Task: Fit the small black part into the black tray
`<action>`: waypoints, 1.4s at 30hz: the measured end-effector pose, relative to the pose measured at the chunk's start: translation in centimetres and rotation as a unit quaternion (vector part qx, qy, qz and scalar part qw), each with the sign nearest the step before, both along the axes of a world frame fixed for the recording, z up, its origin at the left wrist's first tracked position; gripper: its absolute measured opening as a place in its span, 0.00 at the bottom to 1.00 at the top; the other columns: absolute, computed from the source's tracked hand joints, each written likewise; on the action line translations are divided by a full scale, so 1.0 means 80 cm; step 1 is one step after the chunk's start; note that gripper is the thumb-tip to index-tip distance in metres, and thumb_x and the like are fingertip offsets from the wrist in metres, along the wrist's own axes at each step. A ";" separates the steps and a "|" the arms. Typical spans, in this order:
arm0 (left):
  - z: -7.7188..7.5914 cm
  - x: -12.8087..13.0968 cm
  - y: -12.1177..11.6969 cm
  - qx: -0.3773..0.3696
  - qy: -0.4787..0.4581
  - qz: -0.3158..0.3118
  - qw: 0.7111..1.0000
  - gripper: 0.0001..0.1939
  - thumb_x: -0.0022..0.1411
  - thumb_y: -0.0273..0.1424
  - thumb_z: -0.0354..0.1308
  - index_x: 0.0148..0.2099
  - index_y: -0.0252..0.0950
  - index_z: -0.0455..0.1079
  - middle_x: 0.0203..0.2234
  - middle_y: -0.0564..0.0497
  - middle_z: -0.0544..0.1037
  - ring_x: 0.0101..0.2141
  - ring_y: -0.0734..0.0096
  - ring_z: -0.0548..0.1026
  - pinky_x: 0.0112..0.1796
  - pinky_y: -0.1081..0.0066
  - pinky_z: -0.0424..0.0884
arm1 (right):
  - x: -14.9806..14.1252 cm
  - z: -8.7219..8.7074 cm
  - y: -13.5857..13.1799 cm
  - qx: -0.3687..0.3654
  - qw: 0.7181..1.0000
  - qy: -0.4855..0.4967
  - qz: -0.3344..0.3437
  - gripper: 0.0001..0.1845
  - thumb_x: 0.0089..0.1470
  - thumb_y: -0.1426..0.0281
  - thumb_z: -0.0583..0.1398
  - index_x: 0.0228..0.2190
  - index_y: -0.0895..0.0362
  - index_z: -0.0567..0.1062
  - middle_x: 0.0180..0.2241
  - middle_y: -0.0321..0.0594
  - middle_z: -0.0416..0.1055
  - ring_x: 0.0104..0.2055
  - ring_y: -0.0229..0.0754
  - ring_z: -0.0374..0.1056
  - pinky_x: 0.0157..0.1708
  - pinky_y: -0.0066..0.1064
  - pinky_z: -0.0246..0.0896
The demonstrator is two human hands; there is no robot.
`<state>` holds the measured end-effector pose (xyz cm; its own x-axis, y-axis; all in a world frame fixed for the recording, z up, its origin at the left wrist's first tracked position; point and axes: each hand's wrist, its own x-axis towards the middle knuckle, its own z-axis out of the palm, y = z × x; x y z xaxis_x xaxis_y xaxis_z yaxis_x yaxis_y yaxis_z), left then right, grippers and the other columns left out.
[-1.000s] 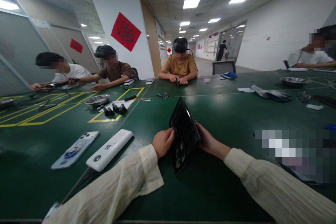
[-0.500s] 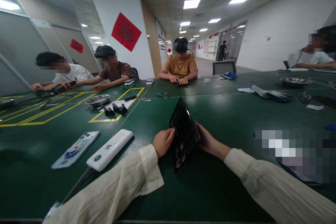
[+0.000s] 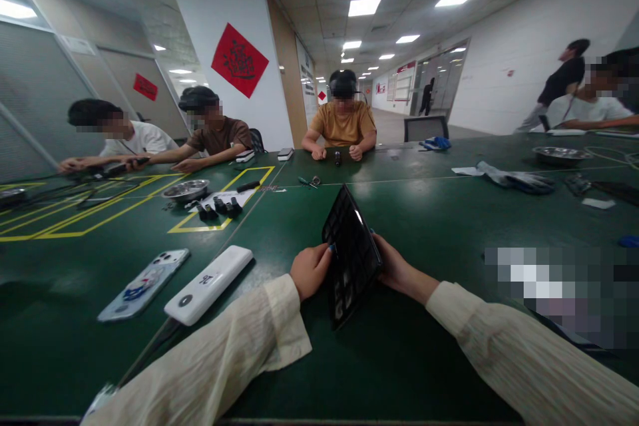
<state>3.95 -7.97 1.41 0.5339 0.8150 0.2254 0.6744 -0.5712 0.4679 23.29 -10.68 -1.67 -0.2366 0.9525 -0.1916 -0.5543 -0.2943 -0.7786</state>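
A thin black tablet (image 3: 352, 256) with a glossy, dark face stands tilted on edge above the green table (image 3: 394, 359). My left hand (image 3: 310, 271) grips its left side, fingers curled and the thumb laid against the dark face. On the other side, my right hand (image 3: 399, 266) holds the right edge, its fingers partly hidden behind the tablet. Left of my left forearm lie a white power bank (image 3: 210, 285) with a cable at its near end and a phone (image 3: 144, 285) in a patterned clear case, back up.
Small black parts (image 3: 218, 208), a metal bowl (image 3: 186, 190) and yellow tape lines lie at the left. Pliers (image 3: 309, 182) are farther ahead. Gloves (image 3: 516, 178) and another bowl (image 3: 562, 156) are at the right. Across the table sits a person in an orange shirt (image 3: 342, 125).
My hands and the tablet stay in place. The person opposite has moved their hands apart, leaving a small dark object standing between them. A walking person has appeared at the far right.
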 end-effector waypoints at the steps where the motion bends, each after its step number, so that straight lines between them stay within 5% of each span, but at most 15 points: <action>1: 0.001 0.000 0.000 0.004 0.008 0.000 1.000 0.21 0.64 0.38 0.36 0.30 0.35 0.66 0.24 0.48 0.72 0.27 0.67 0.70 0.29 0.73 0.59 | 0.000 0.000 0.000 -0.008 1.000 0.002 0.000 0.17 0.54 0.57 0.51 0.35 0.54 0.72 0.24 0.36 0.72 0.26 0.40 0.68 0.26 0.31 0.64; 11: -0.002 0.002 -0.001 -0.005 0.000 0.008 1.000 0.27 0.66 0.42 0.31 0.32 0.35 0.67 0.24 0.48 0.72 0.27 0.67 0.70 0.29 0.72 0.59 | 0.000 -0.001 -0.001 -0.003 1.000 0.006 -0.006 0.17 0.54 0.56 0.52 0.35 0.53 0.72 0.26 0.37 0.72 0.28 0.41 0.69 0.28 0.33 0.64; 42: 0.001 -0.002 -0.002 0.024 0.052 -0.021 0.998 0.19 0.65 0.37 0.34 0.29 0.36 0.61 0.23 0.50 0.70 0.26 0.68 0.70 0.28 0.73 0.58 | -0.002 0.002 -0.004 -0.012 1.000 -0.009 -0.013 0.17 0.54 0.56 0.52 0.36 0.53 0.72 0.28 0.37 0.73 0.32 0.41 0.69 0.34 0.35 0.65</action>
<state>3.76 -8.10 1.52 0.5893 0.7815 0.2048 0.6938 -0.6194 0.3674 23.17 -10.97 -1.49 -0.2077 0.9534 -0.2188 -0.5475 -0.2987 -0.7817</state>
